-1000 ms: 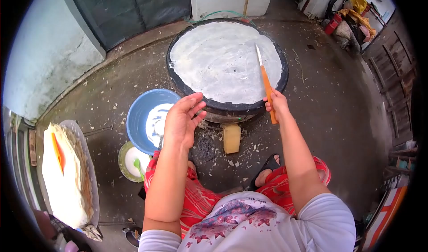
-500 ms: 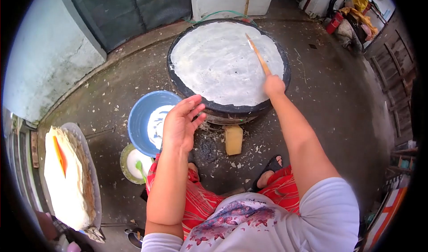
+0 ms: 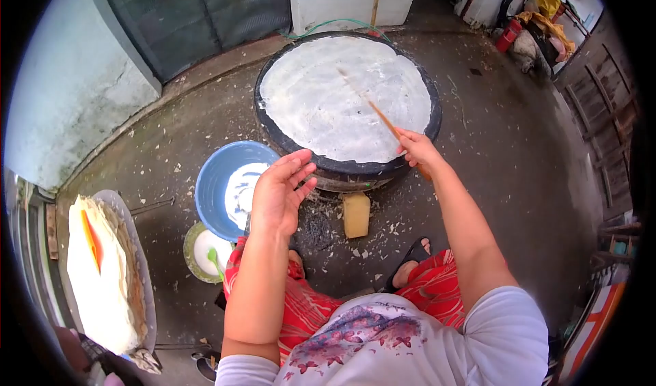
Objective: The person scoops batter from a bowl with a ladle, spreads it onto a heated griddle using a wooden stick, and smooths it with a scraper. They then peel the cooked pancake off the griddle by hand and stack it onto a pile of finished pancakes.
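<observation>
A thin white layer of batter covers most of a large round black griddle. My right hand grips a long, thin wooden spatula near the griddle's right front edge. Its blade points up and left over the batter, with the far end smeared by motion. In front of the griddle, my left hand hangs in the air, palm inward, fingers apart and slightly bent, with nothing in it. Beside that hand stands a blue basin with white batter inside.
A smaller greenish bowl of white liquid holds a green-handled utensil. At left, a tall stack of thin pale sheets carries an orange strip. A yellowish block is at the griddle's base. Flakes litter the floor.
My right hand has turned and drawn slightly toward me, and the spatula's tip has swung left across the batter. My left hand has hardly moved.
</observation>
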`<state>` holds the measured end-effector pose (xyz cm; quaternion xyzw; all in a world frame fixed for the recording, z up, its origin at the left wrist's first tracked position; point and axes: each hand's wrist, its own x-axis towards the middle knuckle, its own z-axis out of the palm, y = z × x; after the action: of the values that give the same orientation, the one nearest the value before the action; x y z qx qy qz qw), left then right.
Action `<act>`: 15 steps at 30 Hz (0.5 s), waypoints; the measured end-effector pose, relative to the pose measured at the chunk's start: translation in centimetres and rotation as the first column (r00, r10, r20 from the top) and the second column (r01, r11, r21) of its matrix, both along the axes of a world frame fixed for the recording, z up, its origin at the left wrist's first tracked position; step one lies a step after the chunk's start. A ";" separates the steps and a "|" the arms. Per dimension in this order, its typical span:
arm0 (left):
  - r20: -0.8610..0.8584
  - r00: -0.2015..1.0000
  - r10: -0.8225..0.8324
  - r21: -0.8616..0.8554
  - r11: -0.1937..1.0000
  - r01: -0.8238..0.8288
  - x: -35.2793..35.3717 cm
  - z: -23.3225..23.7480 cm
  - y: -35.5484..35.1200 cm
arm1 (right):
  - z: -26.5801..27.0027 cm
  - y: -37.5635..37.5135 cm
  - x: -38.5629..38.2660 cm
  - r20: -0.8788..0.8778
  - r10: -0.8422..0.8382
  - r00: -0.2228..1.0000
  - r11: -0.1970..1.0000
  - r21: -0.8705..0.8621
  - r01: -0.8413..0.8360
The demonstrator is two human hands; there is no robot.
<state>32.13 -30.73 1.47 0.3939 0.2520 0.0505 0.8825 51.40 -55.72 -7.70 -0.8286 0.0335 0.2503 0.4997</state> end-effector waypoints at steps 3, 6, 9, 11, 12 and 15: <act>0.021 1.000 -0.003 -0.004 1.000 0.003 -0.1 -0.2 0.0 | -6.3 -2.9 1.2 0.547 -0.189 0.815 0.942 -0.134 0.308; 0.010 1.000 0.017 -0.006 1.000 -0.017 0.0 -0.4 -0.1 | -4.0 -1.5 -3.5 0.419 0.282 0.863 0.949 -0.253 -0.187; 0.010 1.000 -0.013 -0.002 1.000 0.013 -0.1 -0.3 -0.2 | -0.6 -0.3 -6.8 0.188 0.175 0.966 0.978 0.079 -0.192; 0.009 1.000 -0.018 0.001 1.000 0.018 -0.1 -0.3 -0.2 | -0.7 -1.1 -7.5 0.007 0.018 1.000 0.966 0.259 -0.019; 0.008 1.000 -0.011 0.006 1.000 0.010 -0.2 -0.4 -0.1 | -1.3 -2.1 -7.5 -0.019 -0.129 0.991 0.936 0.329 0.128; 0.018 1.000 -0.014 -0.001 1.000 0.014 -0.4 -0.1 0.1 | -3.2 -4.6 -8.6 -0.066 -0.349 0.935 0.854 0.390 0.346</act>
<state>31.71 -30.67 1.33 0.3948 0.2412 0.0476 0.8852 42.78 -60.31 -10.90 -0.6917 0.1293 0.1547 0.6935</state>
